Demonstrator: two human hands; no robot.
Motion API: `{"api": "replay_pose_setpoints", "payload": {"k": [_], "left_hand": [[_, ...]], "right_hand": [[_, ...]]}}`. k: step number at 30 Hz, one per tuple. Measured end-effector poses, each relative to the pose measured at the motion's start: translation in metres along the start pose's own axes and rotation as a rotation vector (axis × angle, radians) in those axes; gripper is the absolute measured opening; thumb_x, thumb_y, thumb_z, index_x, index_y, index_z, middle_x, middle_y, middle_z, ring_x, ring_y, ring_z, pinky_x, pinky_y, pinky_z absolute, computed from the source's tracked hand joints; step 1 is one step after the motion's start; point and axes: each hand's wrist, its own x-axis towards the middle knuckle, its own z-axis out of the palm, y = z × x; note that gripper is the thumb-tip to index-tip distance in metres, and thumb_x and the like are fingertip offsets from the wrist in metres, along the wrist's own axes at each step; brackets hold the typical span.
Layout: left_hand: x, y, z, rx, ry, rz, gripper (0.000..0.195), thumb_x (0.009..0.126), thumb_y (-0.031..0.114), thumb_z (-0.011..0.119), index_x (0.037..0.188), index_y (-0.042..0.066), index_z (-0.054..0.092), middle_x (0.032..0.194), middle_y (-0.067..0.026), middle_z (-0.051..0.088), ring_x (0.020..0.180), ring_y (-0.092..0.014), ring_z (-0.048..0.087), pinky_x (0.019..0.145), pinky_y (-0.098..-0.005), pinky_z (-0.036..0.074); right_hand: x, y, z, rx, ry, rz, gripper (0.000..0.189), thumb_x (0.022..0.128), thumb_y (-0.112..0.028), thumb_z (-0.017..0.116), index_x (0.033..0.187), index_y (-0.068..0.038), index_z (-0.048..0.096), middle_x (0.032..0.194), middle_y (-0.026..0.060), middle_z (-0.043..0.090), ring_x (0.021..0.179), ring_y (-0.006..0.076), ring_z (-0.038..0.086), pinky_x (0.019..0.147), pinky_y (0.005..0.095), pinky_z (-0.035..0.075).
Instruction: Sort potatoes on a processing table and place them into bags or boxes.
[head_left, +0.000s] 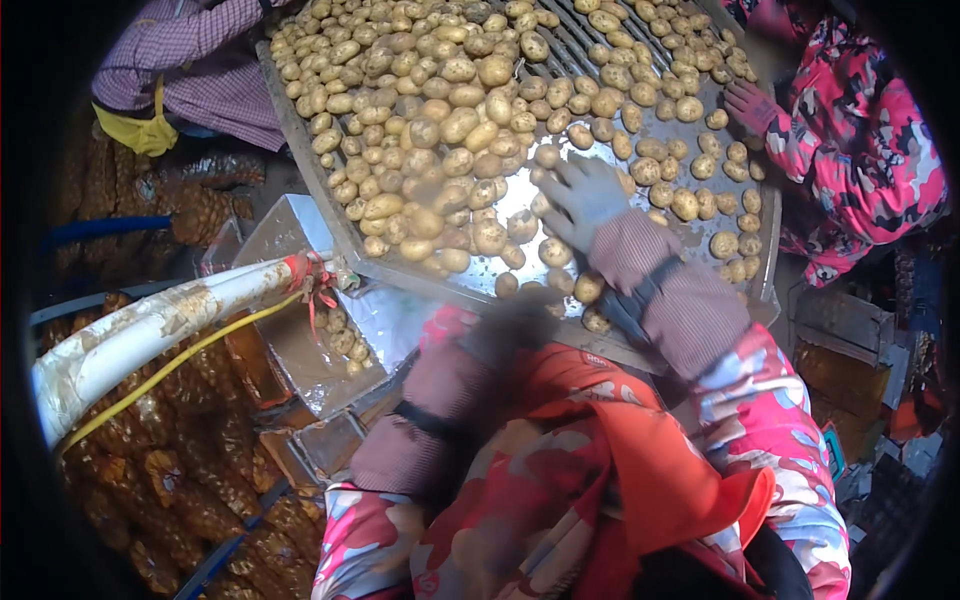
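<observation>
A heap of potatoes (442, 127) covers the left and middle of a metal sorting table (397, 270), with looser ones spread to the right. My right hand (585, 199), in a pale glove, lies over the shiny sheet with its fingers spread among potatoes; whether the palm touches one is hidden. My left hand (517, 319), in a dark glove, is blurred at the table's near edge, close to a few potatoes. Its fingers cannot be made out. Checked sleeve covers with dark bands cover both my forearms.
Co-workers stand at the upper left (202, 75) and right (855, 150), the latter's gloved hand (750, 109) at the table's edge. A white pipe (172, 322) and yellow hose (180, 364) reach in from the left. An open carton (300, 375) holds potatoes below the table; filled net sacks (172, 480) lie left.
</observation>
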Motion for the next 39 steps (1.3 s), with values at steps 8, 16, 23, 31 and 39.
{"api": "replay_pose_setpoints", "payload": {"k": [8, 16, 23, 31, 39], "left_hand": [[-0.042, -0.003, -0.070, -0.087, 0.226, -0.078, 0.056, 0.100, 0.013, 0.067, 0.153, 0.000, 0.054, 0.090, -0.0046, 0.067, 0.077, -0.014, 0.063, 0.075, -0.0321, 0.056], [-0.050, 0.010, -0.073, 0.110, 0.243, -0.022, 0.037, 0.103, 0.010, 0.069, 0.139, 0.003, 0.066, 0.115, -0.0116, 0.074, 0.102, -0.025, 0.075, 0.087, -0.0332, 0.058], [-0.037, 0.006, -0.064, -0.141, 0.440, 0.225, 0.037, 0.104, 0.001, 0.067, 0.140, 0.007, 0.066, 0.146, -0.0176, 0.068, 0.127, -0.031, 0.069, 0.097, -0.0363, 0.060], [-0.015, -0.050, -0.050, -0.606, 0.361, -0.252, 0.043, 0.108, 0.012, 0.061, 0.150, 0.006, 0.058, 0.142, -0.0129, 0.065, 0.118, -0.020, 0.066, 0.088, -0.0321, 0.059], [-0.003, 0.024, -0.045, -1.030, 0.313, -0.326, 0.046, 0.104, 0.028, 0.062, 0.144, 0.006, 0.065, 0.112, -0.0069, 0.071, 0.086, -0.014, 0.063, 0.069, -0.0294, 0.053]], "right_hand": [[-0.089, 0.017, -0.069, -0.099, -0.381, 0.538, 0.029, 0.092, -0.028, 0.074, 0.116, -0.010, 0.075, 0.125, 0.0169, 0.068, 0.123, 0.0382, 0.064, 0.104, 0.0519, 0.051], [0.113, 0.025, -0.003, 0.127, -0.065, 0.292, 0.055, 0.100, -0.029, 0.065, 0.153, -0.017, 0.059, 0.150, 0.0159, 0.061, 0.129, 0.0392, 0.065, 0.107, 0.0481, 0.054], [0.129, 0.009, 0.010, 0.592, -0.139, 0.570, 0.036, 0.103, -0.028, 0.071, 0.133, -0.009, 0.072, 0.122, 0.0161, 0.072, 0.117, 0.0279, 0.070, 0.102, 0.0429, 0.056], [-0.057, -0.007, -0.010, 0.385, -0.049, 0.367, 0.033, 0.100, -0.022, 0.069, 0.128, -0.004, 0.072, 0.114, 0.0199, 0.073, 0.109, 0.0396, 0.069, 0.094, 0.0490, 0.054], [-0.092, 0.112, -0.065, 0.068, 0.098, 0.729, 0.029, 0.097, -0.016, 0.069, 0.123, -0.004, 0.075, 0.113, 0.0216, 0.074, 0.110, 0.0427, 0.070, 0.097, 0.0495, 0.055]]}}
